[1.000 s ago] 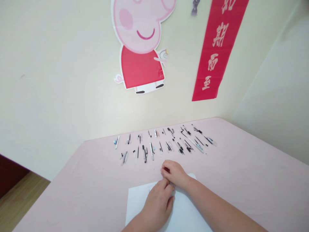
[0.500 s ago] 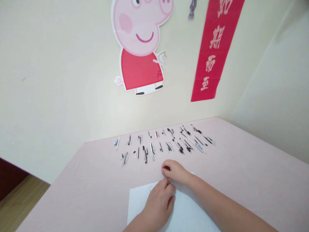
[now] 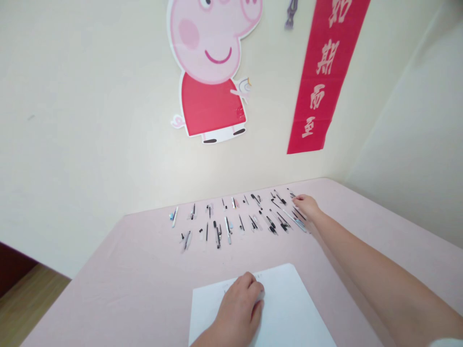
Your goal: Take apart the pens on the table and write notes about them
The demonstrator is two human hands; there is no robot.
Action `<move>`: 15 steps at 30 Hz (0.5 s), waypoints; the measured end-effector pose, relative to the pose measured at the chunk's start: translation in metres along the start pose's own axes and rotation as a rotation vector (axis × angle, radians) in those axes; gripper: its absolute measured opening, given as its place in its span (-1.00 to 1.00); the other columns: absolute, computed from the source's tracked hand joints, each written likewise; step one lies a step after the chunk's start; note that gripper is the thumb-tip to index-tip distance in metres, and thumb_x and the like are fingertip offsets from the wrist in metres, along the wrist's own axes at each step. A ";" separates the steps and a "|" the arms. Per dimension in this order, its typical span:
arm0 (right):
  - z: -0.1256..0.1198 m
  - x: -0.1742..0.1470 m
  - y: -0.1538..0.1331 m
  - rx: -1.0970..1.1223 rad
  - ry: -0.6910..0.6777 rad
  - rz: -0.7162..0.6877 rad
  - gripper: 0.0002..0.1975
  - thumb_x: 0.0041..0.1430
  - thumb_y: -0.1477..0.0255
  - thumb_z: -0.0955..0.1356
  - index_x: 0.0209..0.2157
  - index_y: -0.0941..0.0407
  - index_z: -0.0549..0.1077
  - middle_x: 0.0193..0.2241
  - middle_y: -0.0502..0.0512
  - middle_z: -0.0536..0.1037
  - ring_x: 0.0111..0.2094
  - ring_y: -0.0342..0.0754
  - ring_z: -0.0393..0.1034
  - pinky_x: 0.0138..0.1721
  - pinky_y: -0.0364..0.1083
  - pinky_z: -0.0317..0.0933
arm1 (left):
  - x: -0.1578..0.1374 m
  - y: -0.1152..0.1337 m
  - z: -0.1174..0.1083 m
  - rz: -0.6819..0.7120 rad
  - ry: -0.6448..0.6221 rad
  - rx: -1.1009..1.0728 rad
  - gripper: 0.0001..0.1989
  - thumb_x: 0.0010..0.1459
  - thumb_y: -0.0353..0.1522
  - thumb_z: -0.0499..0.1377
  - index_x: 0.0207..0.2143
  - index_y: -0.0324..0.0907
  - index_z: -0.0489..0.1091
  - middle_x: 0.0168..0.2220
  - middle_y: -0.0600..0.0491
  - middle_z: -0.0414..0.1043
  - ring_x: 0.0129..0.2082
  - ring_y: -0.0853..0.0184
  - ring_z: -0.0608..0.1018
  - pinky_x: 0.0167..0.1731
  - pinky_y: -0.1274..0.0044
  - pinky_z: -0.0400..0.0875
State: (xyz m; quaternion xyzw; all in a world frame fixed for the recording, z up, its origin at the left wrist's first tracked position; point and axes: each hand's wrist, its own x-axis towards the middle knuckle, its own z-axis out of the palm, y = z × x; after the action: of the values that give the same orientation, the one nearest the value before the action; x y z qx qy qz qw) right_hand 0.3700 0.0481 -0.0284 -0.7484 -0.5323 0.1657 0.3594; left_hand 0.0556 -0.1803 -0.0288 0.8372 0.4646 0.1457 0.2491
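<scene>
My left hand [image 3: 238,306] rests on a white sheet of paper [image 3: 285,308], its fingers curled. A small pale bit shows by its fingertips, too hidden to name. Faint marks run along the paper's top edge. My right hand [image 3: 306,204] is stretched out to the far right end of the laid-out pen parts, thumb and fingers pinched together. It covers some of the black parts there; what sits in the pinch cannot be made out. Just below it lie a dark thin refill [image 3: 299,214] and a long pale blue pen barrel [image 3: 298,223].
Several taken-apart pens lie in two rough rows across the pink tabletop [image 3: 126,279], among them a white pen [image 3: 175,217] and a black pen [image 3: 217,234]. Behind the table is a wall with a pig cutout [image 3: 213,103] and a red banner [image 3: 314,96].
My right hand has moved from beside my left hand out to the far right of the pen rows, uncovering the paper's upper right corner. The left hand stays on the paper.
</scene>
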 end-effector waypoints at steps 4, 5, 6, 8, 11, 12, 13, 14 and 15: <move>-0.002 0.030 0.023 -0.099 0.065 0.116 -0.77 -0.02 0.50 0.30 -0.35 0.29 0.53 -0.51 0.21 0.54 -0.52 -0.06 0.39 -0.50 -0.15 0.15 | 0.001 -0.003 0.002 0.007 0.004 -0.014 -0.79 0.07 -0.49 0.03 -0.23 -0.10 0.30 -0.19 0.02 0.30 -0.22 0.31 0.39 -0.20 0.49 0.30; -0.001 0.037 0.029 -0.124 0.073 0.138 -0.77 -0.03 0.51 0.30 -0.33 0.29 0.53 -0.49 0.22 0.55 -0.50 -0.05 0.41 -0.50 -0.15 0.16 | 0.002 -0.004 0.002 0.008 0.003 -0.017 -0.79 0.06 -0.49 0.03 -0.23 -0.10 0.30 -0.19 0.02 0.30 -0.22 0.30 0.39 -0.19 0.48 0.30; 0.000 0.042 0.033 -0.149 0.078 0.156 -0.76 -0.03 0.52 0.30 -0.31 0.27 0.53 -0.46 0.22 0.56 -0.48 -0.04 0.42 -0.49 -0.16 0.18 | 0.002 -0.005 0.003 0.008 0.000 -0.020 -0.79 0.06 -0.49 0.03 -0.23 -0.10 0.30 -0.19 0.02 0.30 -0.22 0.30 0.39 -0.20 0.48 0.30; 0.003 0.052 0.041 -0.208 0.085 0.182 -0.74 -0.03 0.51 0.30 -0.27 0.22 0.53 -0.41 0.20 0.57 -0.42 -0.01 0.45 -0.44 -0.15 0.21 | 0.003 -0.007 0.004 0.008 -0.008 -0.025 -0.78 0.06 -0.49 0.03 -0.23 -0.11 0.31 -0.19 0.01 0.30 -0.22 0.29 0.39 -0.20 0.48 0.30; 0.007 0.065 0.048 -0.303 0.079 0.195 -0.71 -0.06 0.48 0.34 -0.22 0.19 0.52 -0.29 0.23 0.57 -0.27 0.07 0.46 -0.31 -0.10 0.25 | 0.005 -0.010 0.005 0.015 -0.017 -0.027 -0.74 0.03 -0.50 0.04 -0.21 -0.12 0.32 -0.19 0.00 0.31 -0.22 0.28 0.40 -0.20 0.47 0.31; 0.008 0.069 0.050 -0.333 0.076 0.194 -0.68 -0.07 0.46 0.35 -0.20 0.19 0.51 -0.25 0.25 0.56 -0.21 0.10 0.45 -0.26 -0.08 0.25 | 0.006 -0.011 0.005 0.018 -0.020 -0.030 -0.73 0.02 -0.51 0.05 -0.20 -0.12 0.32 -0.19 -0.01 0.31 -0.22 0.27 0.40 -0.19 0.47 0.31; 0.009 0.072 0.050 -0.360 0.072 0.191 -0.65 -0.07 0.44 0.36 -0.17 0.19 0.50 -0.21 0.28 0.55 -0.17 0.13 0.43 -0.22 -0.06 0.25 | 0.007 -0.012 0.005 0.021 -0.024 -0.034 -0.72 0.01 -0.51 0.05 -0.20 -0.12 0.32 -0.18 -0.01 0.31 -0.22 0.27 0.40 -0.19 0.46 0.31; 0.010 0.075 0.051 -0.385 0.065 0.188 -0.63 -0.06 0.41 0.37 -0.15 0.20 0.49 -0.19 0.30 0.53 -0.13 0.15 0.41 -0.18 -0.04 0.25 | 0.008 -0.013 0.005 0.022 -0.028 -0.038 -0.72 0.00 -0.51 0.06 -0.19 -0.12 0.32 -0.18 -0.01 0.31 -0.21 0.27 0.40 -0.19 0.46 0.32; 0.011 0.077 0.051 -0.406 0.053 0.188 -0.62 -0.05 0.38 0.37 -0.14 0.20 0.48 -0.17 0.32 0.53 -0.12 0.16 0.41 -0.17 -0.03 0.25 | 0.009 -0.013 0.005 0.022 -0.033 -0.043 -0.72 0.00 -0.51 0.06 -0.19 -0.12 0.32 -0.18 -0.02 0.31 -0.21 0.27 0.41 -0.19 0.46 0.32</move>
State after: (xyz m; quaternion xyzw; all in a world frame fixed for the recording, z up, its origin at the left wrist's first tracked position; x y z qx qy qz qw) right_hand 0.4268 0.1137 -0.0619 -0.8558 -0.4730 0.0680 0.1982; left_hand 0.0536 -0.1681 -0.0401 0.8390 0.4481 0.1443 0.2729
